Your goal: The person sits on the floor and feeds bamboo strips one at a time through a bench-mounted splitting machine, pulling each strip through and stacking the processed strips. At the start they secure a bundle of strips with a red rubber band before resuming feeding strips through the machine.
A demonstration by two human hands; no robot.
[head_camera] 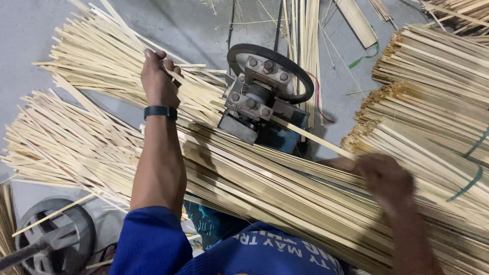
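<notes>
Overhead, looked down on a workplace thick with pale bamboo strips. Left hand (159, 80), far and left of centre, closed round a thin strip (199, 90) at the exit side of a small metal machine (257, 104); fingers curled tight, black band (160, 112) on the wrist, bare forearm running back to a blue sleeve (152, 243). Right hand (385, 178), near right, blurred with motion; rested on the heaped strips, grip impossible to tell. Just beside it, a single long strip (315, 137) slanted from the right-hand pile up into the machine's bolted head. Machine sat at centre: grey block with hex bolts, a black ring-shaped wheel (291, 69) round its far side, a dark blue base below. Across the lap, a broad sheaf of long strips (275, 196) stretched from left to near right, passing beneath both arms. Far left, a fanned heap of loose strips (97, 56) spread on the grey floor (23, 30), more of them scattered nearer on the left. Right side, stacked bundles (433, 76) with cut ends facing left, two green ties (471, 186) looped round the nearer one. Far top, a flat bamboo board (358, 21) and a scrap of green cord (364, 58). Near left corner, a grey pulley wheel (53, 237), partly cut off by the edge.
</notes>
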